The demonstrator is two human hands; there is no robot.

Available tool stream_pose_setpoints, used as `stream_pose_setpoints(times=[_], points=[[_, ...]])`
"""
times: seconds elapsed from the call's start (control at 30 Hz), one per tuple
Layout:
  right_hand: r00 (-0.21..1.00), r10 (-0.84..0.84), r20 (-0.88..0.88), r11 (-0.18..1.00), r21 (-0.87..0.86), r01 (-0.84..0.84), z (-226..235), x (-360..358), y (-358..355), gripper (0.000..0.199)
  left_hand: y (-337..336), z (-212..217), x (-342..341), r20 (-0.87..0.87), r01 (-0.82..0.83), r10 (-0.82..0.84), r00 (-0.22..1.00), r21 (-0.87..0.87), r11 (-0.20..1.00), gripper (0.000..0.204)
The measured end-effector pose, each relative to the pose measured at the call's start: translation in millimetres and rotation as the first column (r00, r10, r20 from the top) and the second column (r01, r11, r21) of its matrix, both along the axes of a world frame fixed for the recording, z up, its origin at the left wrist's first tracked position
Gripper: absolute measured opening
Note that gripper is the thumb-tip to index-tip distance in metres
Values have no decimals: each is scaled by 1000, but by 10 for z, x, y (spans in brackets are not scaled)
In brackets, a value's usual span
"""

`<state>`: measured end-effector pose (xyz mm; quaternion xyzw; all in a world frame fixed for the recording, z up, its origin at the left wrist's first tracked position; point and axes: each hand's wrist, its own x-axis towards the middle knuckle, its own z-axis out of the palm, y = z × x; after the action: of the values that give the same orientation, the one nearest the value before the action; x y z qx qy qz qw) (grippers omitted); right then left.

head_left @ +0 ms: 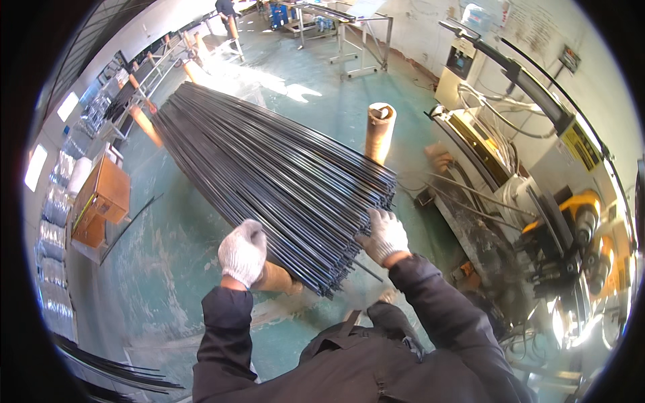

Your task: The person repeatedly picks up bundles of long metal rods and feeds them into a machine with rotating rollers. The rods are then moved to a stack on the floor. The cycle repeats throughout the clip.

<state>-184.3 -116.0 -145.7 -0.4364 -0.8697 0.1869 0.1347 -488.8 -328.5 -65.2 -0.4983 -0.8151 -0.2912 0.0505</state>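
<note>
Head view looks down on a green painted concrete floor [201,269], the largest surface in sight. Across it lies a long bundle of thin dark steel rods [269,174], resting on a rack with brown cardboard-wrapped posts; 1 upright brown post [379,131] stands at the bundle's right edge, and another brown post [275,277] shows under its near end. Along the floor's right edge stands a grey and yellow metalworking machine [537,221] with white hoses. By the left edge sits an orange-brown box-shaped cabinet [101,198].

Both hands wear white knitted gloves below dark jacket sleeves. The left hand [242,254] is curled at the left edge of the bundle's near end, touching the outer rods; whether it grips any cannot be told. The right hand [384,235] lies spread, fingers fairly wide, on top of the rod ends at the bundle's right near corner.
</note>
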Motion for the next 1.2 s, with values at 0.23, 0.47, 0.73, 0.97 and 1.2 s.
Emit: stream_pose_setpoints(times=[0.23,0.47,0.73,0.97,1.2], points=[[938,-9,346,1000,5,8,-589,-1381,962,100,147,210,123,179,-200,214,960,-96,975,14],[883,219,414,963,-236,-129,-505,-1556,1390,84,278,237,51,181,-258,302,936,-233,938,23],[789,379,484,899,-395,-190,-409,-1753,1792,61,310,285,63,191,-294,341,920,-239,926,26],[808,414,420,880,-412,-237,-493,-1745,2046,57,368,338,67,180,-312,358,916,-238,920,26],[880,411,238,712,-687,-147,-608,-1659,2382,92,383,350,77,182,-328,374,909,-239,914,26]])
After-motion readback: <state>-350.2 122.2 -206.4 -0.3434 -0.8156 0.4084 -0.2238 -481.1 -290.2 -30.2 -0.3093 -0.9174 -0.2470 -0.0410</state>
